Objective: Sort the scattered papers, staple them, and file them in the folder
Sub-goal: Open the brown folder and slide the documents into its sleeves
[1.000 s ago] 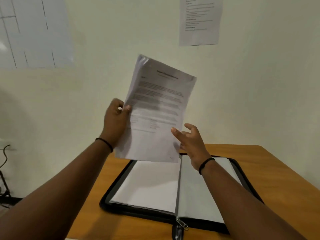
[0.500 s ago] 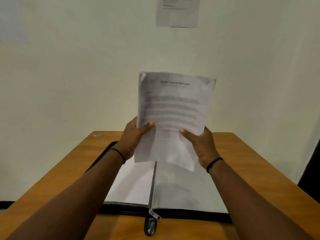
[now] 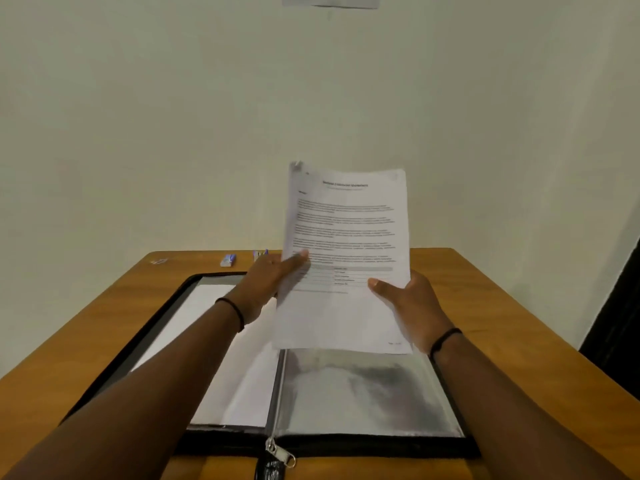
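A stapled set of printed papers (image 3: 346, 230) is held upright over the open black zip folder (image 3: 363, 393), which lies flat on the wooden table (image 3: 519, 323). My left hand (image 3: 266, 282) pinches the sheets' left edge with the thumb on the front. Gripping the lower right edge is my right hand (image 3: 412, 303), thumb on the printed side. A staple shows at the top left corner. The folder's right side shows a shiny plastic sleeve, and its left side holds white sheets (image 3: 214, 341).
A small white and blue box (image 3: 228, 259) and a small bluish object (image 3: 259, 253) lie near the table's far edge. A notice (image 3: 329, 0) hangs on the wall behind. A zip pull (image 3: 277, 452) sticks out at the folder's near edge.
The papers came down from high on the left to upright over the folder's right half. My right hand, loose beside them before, now grips their lower right edge.
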A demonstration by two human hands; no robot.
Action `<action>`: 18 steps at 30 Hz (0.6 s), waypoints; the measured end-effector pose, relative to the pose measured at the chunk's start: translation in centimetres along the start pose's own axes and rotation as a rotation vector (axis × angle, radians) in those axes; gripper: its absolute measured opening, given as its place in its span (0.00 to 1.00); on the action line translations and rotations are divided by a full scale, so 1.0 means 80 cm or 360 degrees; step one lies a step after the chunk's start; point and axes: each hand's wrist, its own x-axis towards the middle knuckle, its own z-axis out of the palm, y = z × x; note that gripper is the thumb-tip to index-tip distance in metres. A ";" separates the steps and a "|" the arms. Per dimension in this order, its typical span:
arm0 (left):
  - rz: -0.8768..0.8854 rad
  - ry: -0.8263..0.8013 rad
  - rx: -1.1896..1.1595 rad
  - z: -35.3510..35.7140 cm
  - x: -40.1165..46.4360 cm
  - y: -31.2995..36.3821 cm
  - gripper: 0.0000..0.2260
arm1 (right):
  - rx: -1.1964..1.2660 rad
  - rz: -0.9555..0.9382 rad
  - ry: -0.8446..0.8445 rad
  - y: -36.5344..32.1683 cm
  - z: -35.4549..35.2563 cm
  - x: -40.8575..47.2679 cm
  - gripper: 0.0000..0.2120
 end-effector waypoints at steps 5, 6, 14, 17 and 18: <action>-0.0143 0.0147 0.0364 0.008 0.054 -0.040 0.15 | -0.0104 0.0175 0.0447 0.035 -0.036 0.024 0.11; -0.0105 0.0148 0.0606 0.009 0.062 -0.053 0.12 | -0.0159 0.0262 0.0474 0.039 -0.043 0.026 0.10; 0.0060 0.0072 0.1862 0.040 0.120 -0.100 0.11 | -0.0310 0.0541 0.0406 0.056 -0.061 0.059 0.14; 0.0066 0.0003 0.1922 0.041 0.131 -0.112 0.19 | -0.0319 0.0579 0.0329 0.064 -0.070 0.065 0.15; 0.0072 -0.0005 0.1921 0.039 0.131 -0.117 0.21 | -0.0332 0.0598 0.0315 0.068 -0.072 0.066 0.15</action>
